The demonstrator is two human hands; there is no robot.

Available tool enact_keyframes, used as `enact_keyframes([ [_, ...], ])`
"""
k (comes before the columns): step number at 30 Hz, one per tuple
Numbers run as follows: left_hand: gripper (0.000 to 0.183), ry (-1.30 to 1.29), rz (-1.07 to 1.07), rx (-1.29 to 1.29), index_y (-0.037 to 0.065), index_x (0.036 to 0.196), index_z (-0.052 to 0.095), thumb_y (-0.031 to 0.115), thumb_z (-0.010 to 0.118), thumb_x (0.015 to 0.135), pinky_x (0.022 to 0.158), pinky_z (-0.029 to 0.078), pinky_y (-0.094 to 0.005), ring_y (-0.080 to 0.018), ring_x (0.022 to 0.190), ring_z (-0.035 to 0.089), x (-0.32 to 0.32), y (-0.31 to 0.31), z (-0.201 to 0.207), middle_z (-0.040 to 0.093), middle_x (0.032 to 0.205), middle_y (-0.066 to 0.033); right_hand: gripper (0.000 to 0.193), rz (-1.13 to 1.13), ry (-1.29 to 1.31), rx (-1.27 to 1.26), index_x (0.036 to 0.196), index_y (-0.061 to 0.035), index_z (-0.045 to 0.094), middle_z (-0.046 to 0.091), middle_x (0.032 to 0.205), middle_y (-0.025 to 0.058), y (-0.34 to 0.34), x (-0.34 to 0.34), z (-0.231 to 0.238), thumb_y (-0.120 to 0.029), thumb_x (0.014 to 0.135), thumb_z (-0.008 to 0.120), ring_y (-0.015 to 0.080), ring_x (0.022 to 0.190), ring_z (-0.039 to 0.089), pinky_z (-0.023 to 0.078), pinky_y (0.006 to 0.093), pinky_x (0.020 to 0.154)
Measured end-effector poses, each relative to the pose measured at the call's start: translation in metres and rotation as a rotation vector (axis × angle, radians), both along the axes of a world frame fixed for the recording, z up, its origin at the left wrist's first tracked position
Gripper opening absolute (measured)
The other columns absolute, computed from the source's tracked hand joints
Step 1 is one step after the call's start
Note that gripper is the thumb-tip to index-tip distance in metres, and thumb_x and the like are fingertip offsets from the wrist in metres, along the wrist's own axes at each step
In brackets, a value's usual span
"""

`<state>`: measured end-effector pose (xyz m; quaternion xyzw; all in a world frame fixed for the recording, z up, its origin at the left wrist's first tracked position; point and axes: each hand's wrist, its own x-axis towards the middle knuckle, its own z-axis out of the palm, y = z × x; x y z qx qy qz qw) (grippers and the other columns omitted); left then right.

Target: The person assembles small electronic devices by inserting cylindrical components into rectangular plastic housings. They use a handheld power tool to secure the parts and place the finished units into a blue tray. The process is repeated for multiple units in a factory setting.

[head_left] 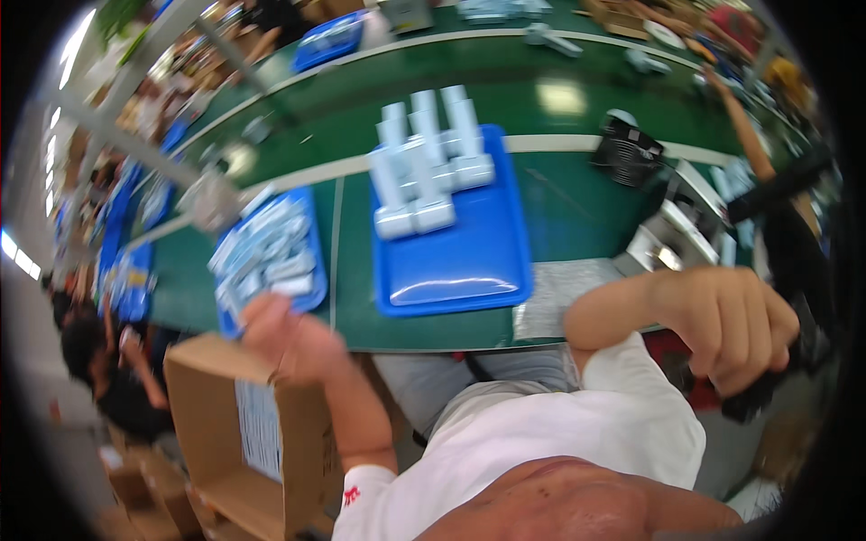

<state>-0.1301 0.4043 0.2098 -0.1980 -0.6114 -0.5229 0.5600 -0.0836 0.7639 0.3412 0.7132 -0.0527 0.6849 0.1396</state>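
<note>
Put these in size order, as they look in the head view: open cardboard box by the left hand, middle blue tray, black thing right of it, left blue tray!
Largest: cardboard box and middle blue tray, too alike to rank
Next: left blue tray, partly covered
Smallest: black thing

- The desk (354,270) has a glossy green top, its near edge toward the person and a pale strip (559,142) along its far side.
- A thin pale line (336,234) runs across the green from near edge to far side.
- Middle: a blue tray (451,284) lies flat just right of that line.
- Left of the line: a second blue tray (318,275), heaped with light blue pieces (271,248).
- Right of the middle tray: a crinkled clear plastic sheet (564,293) near the front edge.
- Farther right: an open white box (690,233).
- A black object (625,153), its kind unclear, sits near the pale strip.
</note>
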Motion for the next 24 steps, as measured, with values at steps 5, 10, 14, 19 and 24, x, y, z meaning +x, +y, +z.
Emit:
enact_keyframes([
  [5, 0.039, 0.515, -0.297, -0.243, -0.001, 0.107, 0.064, 0.037, 0.066, 0.097, 0.082, 0.051, -0.0420, -0.0327, 0.097, 0.061, 0.083, 0.075, 0.113, 0.061, 0.106, -0.0194, 0.034, -0.167, -0.120, 0.001, 0.073, -0.0139, 0.041, 0.059, 0.056, 0.0069, 0.021, 0.019, -0.010, -0.016, 0.107, 0.050, 0.0120, 0.044, 0.045, 0.040, 0.0279, 0.046],
  [10, 0.036, 0.528, -0.613, -0.249, -0.001, 0.104, 0.064, 0.035, 0.066, 0.096, 0.079, 0.049, -0.0412, -0.0315, 0.094, 0.060, 0.091, 0.091, 0.124, 0.060, 0.103, -0.0183, 0.046, -0.293, -0.057, -0.098, 0.072, -0.0154, 0.035, 0.051, 0.051, 0.0019, 0.014, 0.018, -0.012, -0.035, 0.110, 0.052, 0.0083, 0.043, 0.038, 0.035, 0.0246, 0.045],
  [14, 0.034, 0.518, -0.678, -0.250, 0.000, 0.102, 0.063, 0.033, 0.067, 0.095, 0.077, 0.048, -0.0406, -0.0306, 0.092, 0.059, 0.091, 0.098, 0.124, 0.060, 0.100, -0.0175, 0.048, -0.355, -0.139, -0.130, 0.071, -0.0151, 0.035, 0.053, 0.053, 0.0011, 0.012, 0.025, -0.018, -0.036, 0.109, 0.055, 0.0088, 0.043, 0.037, 0.035, 0.0239, 0.045],
  [19, 0.031, 0.495, -0.709, -0.258, 0.000, 0.099, 0.062, 0.030, 0.067, 0.094, 0.075, 0.046, -0.0398, -0.0294, 0.089, 0.057, 0.091, 0.101, 0.121, 0.059, 0.096, -0.0164, 0.047, -0.347, -0.109, -0.098, 0.072, -0.0142, 0.036, 0.055, 0.056, 0.0003, 0.021, 0.018, -0.012, -0.036, 0.108, 0.058, 0.0091, 0.045, 0.039, 0.038, 0.0237, 0.047],
  [24, 0.028, 0.493, -0.741, -0.260, 0.000, 0.096, 0.062, 0.028, 0.068, 0.093, 0.072, 0.045, -0.0390, -0.0282, 0.086, 0.056, 0.091, 0.103, 0.123, 0.058, 0.092, -0.0153, 0.036, -0.441, -0.176, -0.059, 0.084, -0.0141, 0.038, 0.058, 0.064, 0.0005, 0.032, 0.022, -0.014, -0.035, 0.109, 0.054, 0.0089, 0.048, 0.046, 0.043, 0.0244, 0.051],
])
